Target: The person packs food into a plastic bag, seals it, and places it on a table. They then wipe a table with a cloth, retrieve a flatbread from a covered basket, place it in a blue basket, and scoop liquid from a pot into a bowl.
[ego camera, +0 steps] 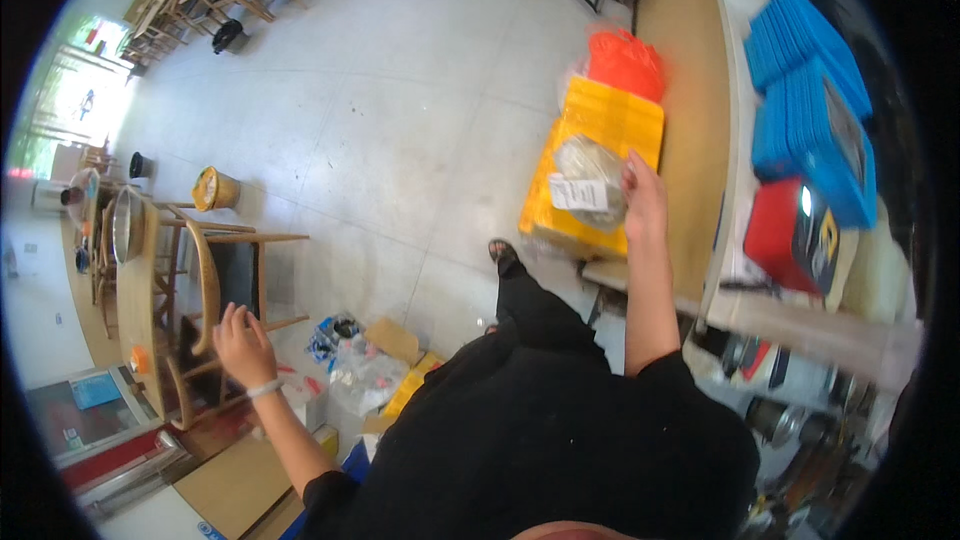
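My right hand [643,195] grips the edge of a clear plastic bag [592,161] with greyish contents and a white printed label. The bag hangs in front of yellow taped boxes [622,112], which stand on the floor against a wooden counter. A bright red plastic bag [626,60] lies at the far end of the boxes. My left hand [244,345] is held out at the left with its fingers apart and nothing in it. It is nearest to a wooden chair [202,285]; whether it touches the chair is not clear, though a gap seems to show.
Blue plastic trays [814,120] are stacked on the counter at the right, beside a red box [780,232]. Clear plastic bottles or bags [367,375] and cardboard [394,340] lie on the floor at the lower left. A yellow bin [216,189] stands near a wooden table [135,300].
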`<state>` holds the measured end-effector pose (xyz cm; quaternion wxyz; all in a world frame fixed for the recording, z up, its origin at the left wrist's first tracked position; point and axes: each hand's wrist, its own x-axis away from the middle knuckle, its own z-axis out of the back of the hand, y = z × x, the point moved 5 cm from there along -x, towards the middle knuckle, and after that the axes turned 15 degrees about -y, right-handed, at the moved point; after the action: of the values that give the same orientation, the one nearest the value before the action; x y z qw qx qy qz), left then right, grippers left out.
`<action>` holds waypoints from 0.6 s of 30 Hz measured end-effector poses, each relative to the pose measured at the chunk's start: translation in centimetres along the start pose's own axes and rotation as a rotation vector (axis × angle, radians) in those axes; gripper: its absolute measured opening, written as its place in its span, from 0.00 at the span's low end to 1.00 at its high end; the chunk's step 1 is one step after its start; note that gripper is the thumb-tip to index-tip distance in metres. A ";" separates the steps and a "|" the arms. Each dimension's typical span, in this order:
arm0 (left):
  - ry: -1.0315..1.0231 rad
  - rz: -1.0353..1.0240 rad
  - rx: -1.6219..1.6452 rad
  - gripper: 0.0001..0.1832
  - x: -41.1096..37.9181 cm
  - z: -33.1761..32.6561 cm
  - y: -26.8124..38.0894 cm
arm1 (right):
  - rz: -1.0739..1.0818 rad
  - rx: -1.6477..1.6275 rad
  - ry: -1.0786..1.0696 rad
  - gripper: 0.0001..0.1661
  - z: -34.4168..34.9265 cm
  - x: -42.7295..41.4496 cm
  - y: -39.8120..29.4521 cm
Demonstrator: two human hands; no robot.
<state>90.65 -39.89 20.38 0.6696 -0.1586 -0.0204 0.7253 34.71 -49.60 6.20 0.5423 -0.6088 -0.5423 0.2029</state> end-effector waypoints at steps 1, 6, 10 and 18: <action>-0.044 0.029 0.044 0.08 -1.5 -1.3 0.3 | 0.037 0.033 0.024 0.11 1.4 -2.3 1.0; -0.390 0.273 0.152 0.06 -5.1 -8.0 -3.2 | -0.063 -0.144 0.096 0.19 5.1 -10.3 3.4; -0.668 0.512 0.193 0.10 -5.1 -13.1 -6.8 | -0.106 0.198 0.382 0.18 14.1 -16.0 7.2; -1.080 0.860 0.307 0.20 9.8 -30.2 -15.6 | -0.035 0.496 0.706 0.27 19.8 -18.3 8.2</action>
<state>112.95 -34.27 -6.45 0.2348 0.3255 -0.1826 0.8975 15.78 -55.60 -13.82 0.8279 -0.4826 -0.2686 0.0972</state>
